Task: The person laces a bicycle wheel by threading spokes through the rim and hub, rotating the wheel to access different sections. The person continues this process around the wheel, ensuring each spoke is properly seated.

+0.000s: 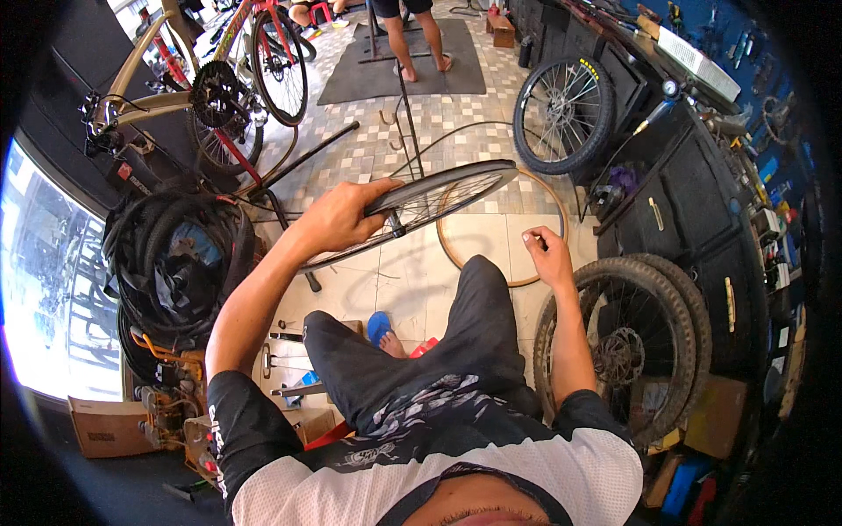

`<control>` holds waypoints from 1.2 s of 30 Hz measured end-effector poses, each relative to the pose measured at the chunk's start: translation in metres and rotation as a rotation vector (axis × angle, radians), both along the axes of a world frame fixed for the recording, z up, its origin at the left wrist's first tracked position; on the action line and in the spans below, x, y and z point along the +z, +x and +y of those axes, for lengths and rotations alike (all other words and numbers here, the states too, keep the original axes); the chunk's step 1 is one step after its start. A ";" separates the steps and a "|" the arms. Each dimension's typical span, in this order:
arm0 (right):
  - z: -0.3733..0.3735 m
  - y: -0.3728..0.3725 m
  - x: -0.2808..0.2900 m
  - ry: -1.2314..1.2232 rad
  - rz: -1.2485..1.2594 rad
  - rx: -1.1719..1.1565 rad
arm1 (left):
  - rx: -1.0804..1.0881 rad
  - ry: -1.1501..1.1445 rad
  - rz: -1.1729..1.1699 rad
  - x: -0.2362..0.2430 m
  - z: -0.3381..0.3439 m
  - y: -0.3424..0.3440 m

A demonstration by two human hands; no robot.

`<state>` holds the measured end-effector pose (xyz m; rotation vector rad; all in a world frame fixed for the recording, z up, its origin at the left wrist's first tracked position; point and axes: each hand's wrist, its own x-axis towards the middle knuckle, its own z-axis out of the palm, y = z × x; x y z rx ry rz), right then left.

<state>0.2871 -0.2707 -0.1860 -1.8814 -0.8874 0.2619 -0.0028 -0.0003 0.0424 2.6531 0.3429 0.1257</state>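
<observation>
slim black bicycle wheel (452, 181) is held up in front of my knees (478, 273), above the tiled floor (408, 302), tilted, near edge-on from here. left hand (338, 215) has a firm grip on its rim (491, 169), thumb on the upper side. right hand (551, 256) is apart from it, off to the right, fingers half curled; can't tell if anything small is pinched there.

handling notes, my judgement:
- one-hand hold well off the hub (396, 225) = lever. wheel will probably want to twist in my grip. right hand on the opposite side of the rim would balance it.
- load the rim, not the spokes (430, 207). fingers clear of them before any turning.
- let it rotate slowly, pass rim through the fingers in short steps, check both edges all the way round.
- tan hoop (524, 283) lies on the floor just beyond my right knee, and the wheel's far end overlaps it in view. look before lowering, easy to snag.
- big swing right is a bad idea: knobbly-tyred wheels (617, 355) stand close beside my right arm.
- lower part of the rim is partly hidden by my forearm, so can't tell if it's touching anything. check that first.
</observation>
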 end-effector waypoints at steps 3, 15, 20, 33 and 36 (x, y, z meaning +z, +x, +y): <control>0.000 -0.003 -0.005 -0.020 0.005 -0.008 | -0.054 -0.026 -0.064 -0.019 -0.001 -0.006; 0.024 -0.007 0.002 -0.050 -0.004 0.019 | -0.092 -0.095 -0.026 -0.029 -0.003 -0.006; 0.020 -0.007 0.001 -0.073 -0.018 0.010 | -0.144 -0.078 -0.060 -0.047 0.000 -0.009; 0.019 -0.008 -0.002 -0.082 0.012 -0.004 | -0.152 -0.124 0.013 -0.054 -0.002 -0.012; 0.018 -0.007 -0.004 -0.095 0.005 -0.007 | -0.144 -0.132 0.018 -0.055 -0.002 -0.012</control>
